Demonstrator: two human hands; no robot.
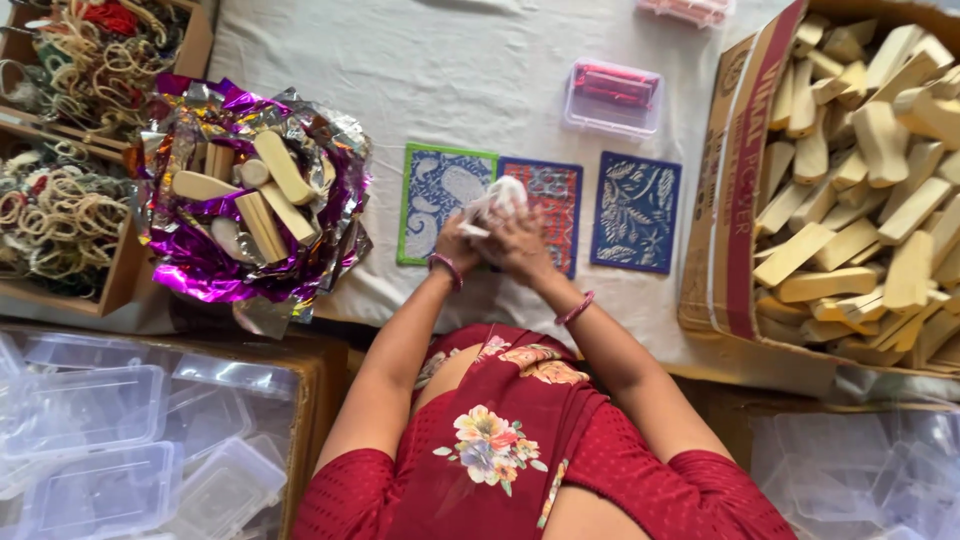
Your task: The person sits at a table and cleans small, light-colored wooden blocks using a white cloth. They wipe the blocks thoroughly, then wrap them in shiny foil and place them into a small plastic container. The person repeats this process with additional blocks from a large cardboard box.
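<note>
My left hand [457,245] and my right hand [517,243] meet over the white cloth, both closed around a small white wrapped bundle [498,197]. The bundle sits above a red patterned card [552,205]. A green-edged blue patterned card [437,200] lies just left of it and a dark blue leaf-patterned card [636,211] just right. Each wrist wears a pink bangle. My red floral dress fills the lower middle.
A purple and silver foil pile [210,260] holding wooden pieces sits at left. A cardboard box [730,200] of wooden blocks stands at right. Clear plastic boxes [100,450] fill the lower left and lower right. Trays of bangles [60,210] sit far left. A small clear case [613,97] lies beyond the cards.
</note>
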